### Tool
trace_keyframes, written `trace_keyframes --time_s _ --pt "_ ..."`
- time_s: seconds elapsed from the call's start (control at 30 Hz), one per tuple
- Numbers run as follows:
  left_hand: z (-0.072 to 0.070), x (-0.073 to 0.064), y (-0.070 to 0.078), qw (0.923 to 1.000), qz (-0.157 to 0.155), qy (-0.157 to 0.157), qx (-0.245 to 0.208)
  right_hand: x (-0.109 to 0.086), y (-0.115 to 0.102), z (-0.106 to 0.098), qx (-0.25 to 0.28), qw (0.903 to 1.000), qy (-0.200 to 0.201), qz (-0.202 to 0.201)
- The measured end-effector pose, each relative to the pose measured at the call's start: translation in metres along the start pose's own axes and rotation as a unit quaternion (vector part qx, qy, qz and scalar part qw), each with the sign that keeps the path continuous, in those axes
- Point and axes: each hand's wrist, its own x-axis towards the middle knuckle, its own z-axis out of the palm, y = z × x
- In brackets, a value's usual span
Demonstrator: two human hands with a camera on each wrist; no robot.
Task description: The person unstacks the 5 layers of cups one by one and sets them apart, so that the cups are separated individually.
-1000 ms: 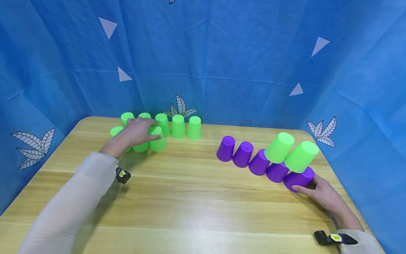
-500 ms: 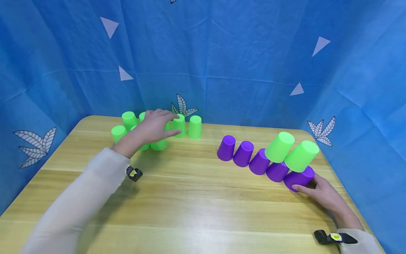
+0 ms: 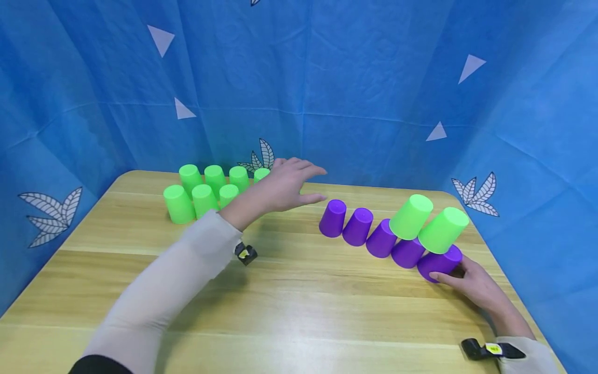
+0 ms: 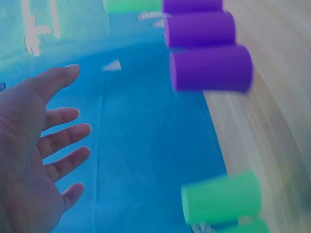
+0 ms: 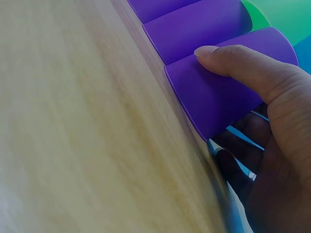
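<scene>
Several purple cups (image 3: 358, 227) stand upside down in a slanting row at the right of the head view. Two green cups (image 3: 444, 230) sit upside down on top of the row's near end. My right hand (image 3: 481, 291) holds the nearest purple cup (image 5: 218, 87), thumb along its front side and fingers behind it. My left hand (image 3: 280, 188), fingers spread and holding nothing, hovers between the green group and the farthest purple cup (image 3: 333, 219). In the left wrist view, its palm and fingers (image 4: 68, 138) show apart from the cups.
Two rows of upturned green cups (image 3: 179, 205) stand at the table's back left, partly hidden by my left arm. A blue patterned cloth (image 3: 364, 78) hangs behind and beside the wooden table (image 3: 327, 306).
My left hand has travelled right, from over the green cups to near the far end of the purple row. My right hand keeps its place on the near purple cup.
</scene>
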Motion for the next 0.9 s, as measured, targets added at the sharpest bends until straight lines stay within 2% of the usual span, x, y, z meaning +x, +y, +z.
trace_keyframes --time_s 0.2,0.4,0.7,0.9 --pt "0.007 0.022 0.034 0.9991 0.037 0.006 -0.018 0.001 0.001 0.001 -0.001 1.0 0.001 -0.002" --pt "0.014 0.043 0.07 0.9984 0.056 0.0 -0.01 0.001 0.002 0.003 0.005 0.9999 0.006 -0.011" --pt "0.027 0.078 0.116 0.9976 0.063 -0.029 0.0 0.0 0.002 0.001 0.015 0.9999 -0.001 -0.005" --pt "0.039 0.096 0.134 0.9971 0.05 -0.058 0.004 0.001 0.002 0.0 0.003 1.0 -0.002 -0.008"
